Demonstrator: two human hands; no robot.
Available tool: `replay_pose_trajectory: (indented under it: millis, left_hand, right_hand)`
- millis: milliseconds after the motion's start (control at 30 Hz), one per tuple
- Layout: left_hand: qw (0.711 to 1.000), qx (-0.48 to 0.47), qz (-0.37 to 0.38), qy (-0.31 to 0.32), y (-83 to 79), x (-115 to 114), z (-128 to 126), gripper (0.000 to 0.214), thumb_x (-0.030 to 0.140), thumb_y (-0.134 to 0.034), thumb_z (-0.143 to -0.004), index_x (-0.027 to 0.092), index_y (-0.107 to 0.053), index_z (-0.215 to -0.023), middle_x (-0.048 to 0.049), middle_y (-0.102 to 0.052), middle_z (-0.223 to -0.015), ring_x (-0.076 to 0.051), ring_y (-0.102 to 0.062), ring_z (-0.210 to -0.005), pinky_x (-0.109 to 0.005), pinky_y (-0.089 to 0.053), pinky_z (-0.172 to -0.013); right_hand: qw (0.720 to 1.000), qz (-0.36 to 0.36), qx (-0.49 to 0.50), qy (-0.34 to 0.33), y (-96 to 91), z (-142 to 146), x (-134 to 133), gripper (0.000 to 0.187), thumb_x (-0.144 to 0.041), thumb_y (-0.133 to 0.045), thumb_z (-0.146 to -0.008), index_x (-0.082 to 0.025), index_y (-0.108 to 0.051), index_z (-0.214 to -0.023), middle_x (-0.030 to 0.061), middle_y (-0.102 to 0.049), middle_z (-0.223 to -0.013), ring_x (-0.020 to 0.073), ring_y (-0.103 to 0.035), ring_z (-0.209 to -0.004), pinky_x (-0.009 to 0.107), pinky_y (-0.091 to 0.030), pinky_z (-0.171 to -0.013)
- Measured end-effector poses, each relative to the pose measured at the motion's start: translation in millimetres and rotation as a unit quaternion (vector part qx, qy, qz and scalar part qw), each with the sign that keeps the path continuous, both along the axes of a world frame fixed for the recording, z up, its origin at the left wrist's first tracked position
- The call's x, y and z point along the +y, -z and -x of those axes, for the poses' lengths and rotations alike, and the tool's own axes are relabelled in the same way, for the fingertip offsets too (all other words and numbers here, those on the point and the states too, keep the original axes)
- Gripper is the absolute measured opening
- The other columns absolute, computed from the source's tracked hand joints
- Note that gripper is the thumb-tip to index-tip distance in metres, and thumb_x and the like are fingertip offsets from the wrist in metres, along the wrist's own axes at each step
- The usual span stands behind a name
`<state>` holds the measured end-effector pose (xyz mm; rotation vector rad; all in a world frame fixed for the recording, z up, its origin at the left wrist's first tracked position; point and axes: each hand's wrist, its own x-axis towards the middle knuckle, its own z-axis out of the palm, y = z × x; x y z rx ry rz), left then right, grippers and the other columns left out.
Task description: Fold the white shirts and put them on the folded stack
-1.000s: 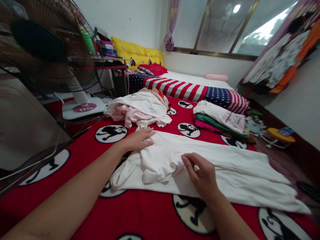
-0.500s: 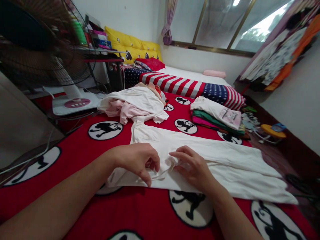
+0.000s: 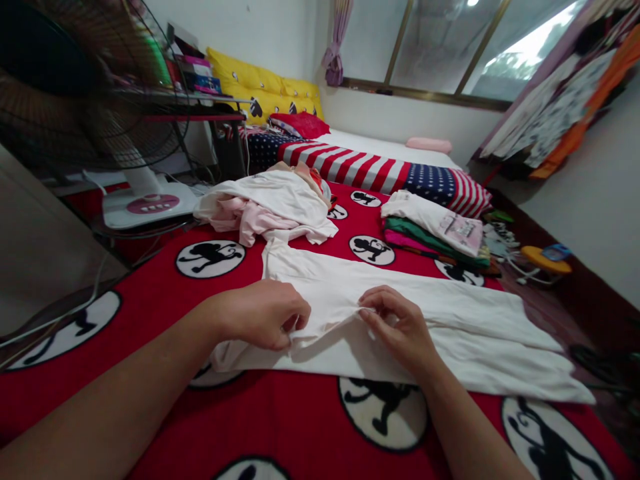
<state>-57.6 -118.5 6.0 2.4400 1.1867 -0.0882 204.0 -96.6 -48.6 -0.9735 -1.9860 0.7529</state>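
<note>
A long white garment [image 3: 450, 327] lies spread across a red blanket [image 3: 280, 420] printed with black-and-white monkey circles. My left hand [image 3: 265, 313] is closed in a pinch on a fold of this garment near its left end. My right hand [image 3: 400, 327] pinches the same fold a little to the right, lifting the cloth slightly between the two hands.
A heap of white and pink clothes [image 3: 270, 203] lies behind the garment. A stack of folded clothes [image 3: 435, 230] sits at the right. A standing fan [image 3: 75, 87] is at the left, a striped bed [image 3: 370, 170] behind, hanging clothes [image 3: 560, 100] at the far right.
My left hand came back from the garment's far edge and closed on a fold. My right hand shifted to pinch it too, and the fold is now raised and stretched between them.
</note>
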Motion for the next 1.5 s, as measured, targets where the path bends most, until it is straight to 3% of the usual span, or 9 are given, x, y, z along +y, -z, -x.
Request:
replay_pose_trajectory:
  millis: [200, 333, 433, 533, 700, 933, 1167, 1300, 1500]
  left_hand:
    - [0.996, -0.068, 0.048, -0.004, -6.1, 4.9, 22.4, 0.021, 0.011, -0.06, -0.068, 0.019, -0.074, -0.082, 0.0008, -0.069, -0.072, -0.012, -0.059, -0.063, -0.02, -0.04, -0.057]
    - [0.991, -0.077, 0.1, -0.033, -6.7, 9.3, 23.2, 0.018, 0.034, -0.07, -0.073, 0.017, -0.074, -0.076, -0.0011, -0.068, -0.067, -0.014, -0.06, -0.06, -0.021, -0.042, -0.053]
    - [0.984, -0.164, 0.002, -0.071, 2.3, 14.1, 6.9, 0.031, 0.046, -0.064, -0.082, 0.017, -0.073, -0.084, -0.0035, -0.071, -0.078, -0.015, -0.063, -0.07, -0.022, -0.047, -0.062]
    - [0.965, -0.223, -0.135, -0.037, 26.8, 18.3, -13.6, 0.036, 0.039, -0.054, -0.092, 0.021, -0.065, -0.12, -0.0094, -0.062, -0.126, -0.022, -0.059, -0.113, -0.031, -0.045, -0.096]
    - [0.972, -0.097, -0.2, 0.071, 74.0, 23.4, -30.7, 0.052, 0.043, -0.05, -0.094, 0.035, -0.04, -0.144, -0.0076, -0.029, -0.157, -0.032, -0.025, -0.143, -0.054, -0.02, -0.115]
    - [0.976, -0.056, -0.201, 0.068, 79.9, 26.4, -27.6, 0.052, 0.05, -0.042, -0.096, 0.039, -0.034, -0.147, -0.0063, -0.023, -0.159, -0.031, -0.021, -0.145, -0.054, -0.017, -0.115]
    - [0.976, -0.064, -0.2, 0.063, 82.1, 26.7, -29.6, 0.053, 0.051, -0.041, -0.096, 0.038, -0.035, -0.147, -0.0059, -0.023, -0.159, -0.031, -0.02, -0.145, -0.052, -0.014, -0.116]
    - [0.977, -0.058, -0.195, 0.064, 80.9, 26.5, -30.1, 0.053, 0.05, -0.041, -0.096, 0.037, -0.034, -0.147, -0.008, -0.022, -0.159, -0.031, -0.018, -0.146, -0.053, -0.013, -0.116]
    - [0.977, -0.066, -0.195, 0.061, 78.3, 24.2, -30.5, 0.053, 0.048, -0.044, -0.096, 0.036, -0.036, -0.146, -0.0086, -0.024, -0.158, -0.032, -0.02, -0.145, -0.054, -0.015, -0.115]
  right_hand:
    - [0.995, 0.027, -0.072, -0.071, -12.1, -11.4, -0.3, 0.005, -0.018, -0.063, -0.083, -0.02, -0.068, -0.083, 0.0008, -0.062, -0.078, 0.0127, -0.053, -0.068, 0.025, -0.041, -0.062]
    - [0.975, 0.052, -0.168, -0.133, -14.3, -15.1, -1.8, 0.01, -0.023, -0.063, -0.085, -0.021, -0.072, -0.081, 0.0016, -0.064, -0.083, 0.0124, -0.055, -0.069, 0.024, -0.04, -0.06]
    - [0.987, 0.021, -0.136, -0.079, -11.9, -11.7, -3.0, 0.013, -0.029, -0.062, -0.087, -0.021, -0.072, -0.088, 0.0016, -0.064, -0.083, 0.0115, -0.054, -0.066, 0.024, -0.04, -0.06]
    - [0.992, 0.011, -0.12, -0.035, -7.1, -9.0, -0.1, 0.016, -0.031, -0.061, -0.089, -0.021, -0.072, -0.093, 0.0019, -0.066, -0.084, 0.0112, -0.054, -0.066, 0.024, -0.04, -0.06]
    - [0.986, -0.032, -0.091, 0.135, -3.2, -33.1, 18.0, 0.018, -0.033, -0.062, -0.086, -0.02, -0.071, -0.079, 0.0019, -0.067, -0.076, 0.0129, -0.056, -0.063, 0.025, -0.042, -0.061]
    - [0.892, -0.065, -0.158, 0.419, -4.7, -124.1, 41.3, 0.037, -0.037, -0.056, -0.081, -0.012, -0.068, -0.106, 0.0132, -0.07, -0.102, 0.0234, -0.064, -0.087, 0.037, -0.049, -0.082]
    - [0.703, 0.134, -0.459, 0.526, -4.4, -194.3, 18.6, 0.077, -0.062, -0.045, -0.084, -0.003, -0.049, -0.133, 0.027, -0.057, -0.126, 0.0399, -0.056, -0.115, 0.051, -0.046, -0.089]
    - [0.677, 0.192, -0.497, 0.508, -8.6, -210.7, 10.0, 0.085, -0.075, -0.037, -0.08, -0.004, -0.064, -0.117, 0.0285, -0.061, -0.12, 0.0435, -0.059, -0.112, 0.053, -0.047, -0.087]
    - [0.713, 0.197, -0.484, 0.467, -11.3, -215.7, 14.1, 0.066, -0.063, -0.047, -0.082, -0.007, -0.066, -0.112, 0.0257, -0.065, -0.115, 0.0381, -0.062, -0.11, 0.045, -0.049, -0.087]
